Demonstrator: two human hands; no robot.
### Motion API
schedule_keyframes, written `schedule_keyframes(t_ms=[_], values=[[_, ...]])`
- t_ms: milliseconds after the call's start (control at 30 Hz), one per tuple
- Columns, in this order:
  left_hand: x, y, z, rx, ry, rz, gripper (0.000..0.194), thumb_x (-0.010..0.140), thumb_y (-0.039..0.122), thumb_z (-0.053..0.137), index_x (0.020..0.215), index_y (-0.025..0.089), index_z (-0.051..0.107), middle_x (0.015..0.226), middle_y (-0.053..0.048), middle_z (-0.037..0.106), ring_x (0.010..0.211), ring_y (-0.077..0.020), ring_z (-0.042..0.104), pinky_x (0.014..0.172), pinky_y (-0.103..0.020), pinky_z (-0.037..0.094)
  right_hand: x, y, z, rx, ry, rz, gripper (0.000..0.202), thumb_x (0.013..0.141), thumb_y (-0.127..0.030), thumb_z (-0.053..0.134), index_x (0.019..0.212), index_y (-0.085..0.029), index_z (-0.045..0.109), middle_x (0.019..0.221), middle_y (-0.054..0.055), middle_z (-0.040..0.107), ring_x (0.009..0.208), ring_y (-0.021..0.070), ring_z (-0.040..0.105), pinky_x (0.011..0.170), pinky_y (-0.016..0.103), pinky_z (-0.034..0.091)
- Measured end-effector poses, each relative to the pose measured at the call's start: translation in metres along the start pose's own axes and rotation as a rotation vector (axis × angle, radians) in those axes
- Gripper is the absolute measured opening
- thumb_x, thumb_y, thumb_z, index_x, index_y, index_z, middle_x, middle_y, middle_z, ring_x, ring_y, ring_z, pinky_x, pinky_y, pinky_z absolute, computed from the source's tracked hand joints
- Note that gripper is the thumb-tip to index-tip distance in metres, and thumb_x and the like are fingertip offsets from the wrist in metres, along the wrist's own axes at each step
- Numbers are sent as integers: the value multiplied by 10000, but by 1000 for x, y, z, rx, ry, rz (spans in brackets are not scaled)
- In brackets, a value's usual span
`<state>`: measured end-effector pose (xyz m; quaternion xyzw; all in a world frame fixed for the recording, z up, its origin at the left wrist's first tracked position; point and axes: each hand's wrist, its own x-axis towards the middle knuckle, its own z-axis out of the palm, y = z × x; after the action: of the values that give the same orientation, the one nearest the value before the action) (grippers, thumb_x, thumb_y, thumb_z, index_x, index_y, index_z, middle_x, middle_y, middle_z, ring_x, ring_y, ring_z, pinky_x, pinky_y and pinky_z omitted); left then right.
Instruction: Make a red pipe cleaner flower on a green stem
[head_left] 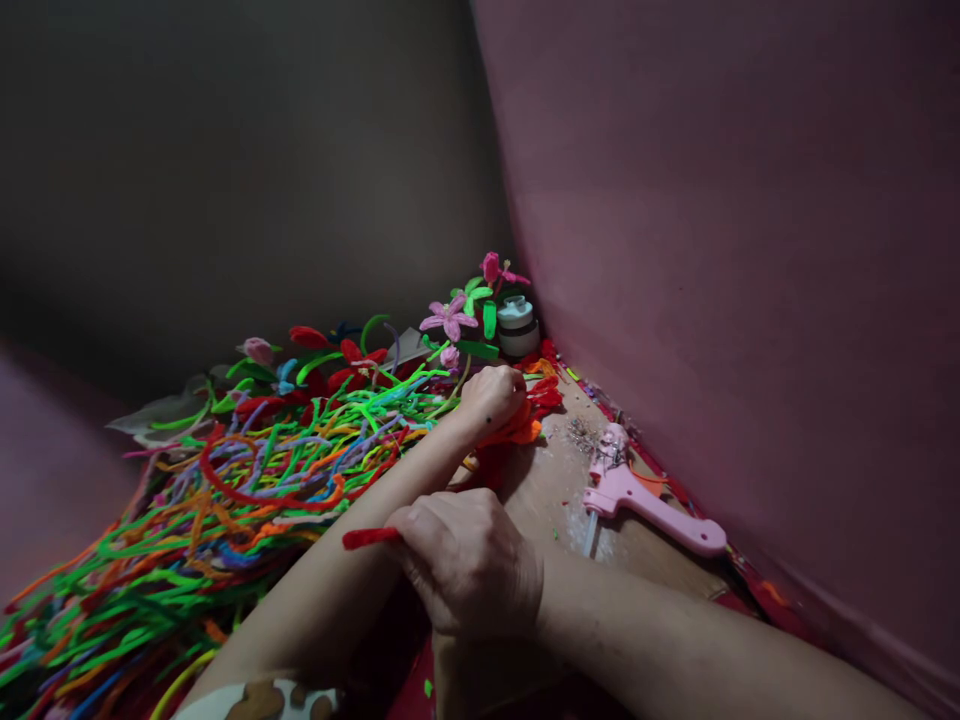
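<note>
My right hand (476, 560) is closed on a short red fuzzy piece (371, 538), whose end sticks out to the left past the thumb. Farther forward, my left hand (495, 398) reaches to a heap of red and orange fuzzy pieces (544, 398). Its fingers are curled, and whatever lies between the fingertips is hidden. My right hand is in front of my left forearm. A large pile of multicoloured pipe cleaners (262, 480) spreads beneath and left of my left arm.
A pink glue gun (652, 510) lies on the brown board (559, 490) at the right, with a clear stick at it. Fuzzy flowers (448, 318) and a white-lidded jar (517, 325) stand at the back corner. Pink (735, 250) and dark walls rise behind.
</note>
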<state>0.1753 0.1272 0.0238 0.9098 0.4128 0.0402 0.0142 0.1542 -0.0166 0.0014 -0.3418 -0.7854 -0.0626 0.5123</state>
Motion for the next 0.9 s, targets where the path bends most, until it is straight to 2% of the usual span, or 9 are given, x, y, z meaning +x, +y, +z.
schedule_keyframes(t_ms=[133,267,433,633,733,833,900], values=[[0,0,0,-5,-34,10,253,681,275,552,875,277,714,896,-67,696,852,-247,628,697,-308,462,0,0,0,11,4,8,188,866,-175,362,767,-134,517,594,17,539,534,140,512,489,268,391],[-1,0,0,-21,3,-14,293,691,247,529,927,272,701,942,-82,687,886,-270,618,710,-331,458,0,0,0,3,10,3,196,871,-173,363,761,-129,519,591,15,537,525,135,515,490,263,387],[-1,-2,-3,-96,28,-5,340,698,227,545,1002,306,674,1012,-34,677,911,-225,611,765,-297,445,1,0,0,-9,-4,-3,180,874,-175,352,773,-145,497,595,13,539,527,140,515,498,269,390],[8,-7,-14,-217,65,-3,294,694,196,557,961,215,678,903,-32,689,823,-172,616,697,-227,442,1,0,0,1,9,-9,191,869,-185,348,777,-143,509,594,16,541,529,136,499,494,272,388],[15,-9,-18,-257,103,-24,238,706,199,560,906,204,688,881,-42,687,848,-185,608,726,-243,435,0,0,0,8,17,-8,192,869,-175,353,775,-140,517,595,13,538,526,130,488,490,263,380],[22,-10,-18,-306,169,-91,252,717,178,553,937,198,675,932,-67,672,925,-213,584,772,-281,427,-1,0,1,15,29,-9,189,862,-169,372,772,-130,534,593,15,532,532,136,488,486,266,367],[22,-11,-19,-376,183,-120,243,720,169,553,932,178,671,927,-77,665,896,-207,587,737,-276,437,0,1,2,39,63,30,188,863,-166,380,794,-120,549,611,23,534,550,142,489,500,269,369]])
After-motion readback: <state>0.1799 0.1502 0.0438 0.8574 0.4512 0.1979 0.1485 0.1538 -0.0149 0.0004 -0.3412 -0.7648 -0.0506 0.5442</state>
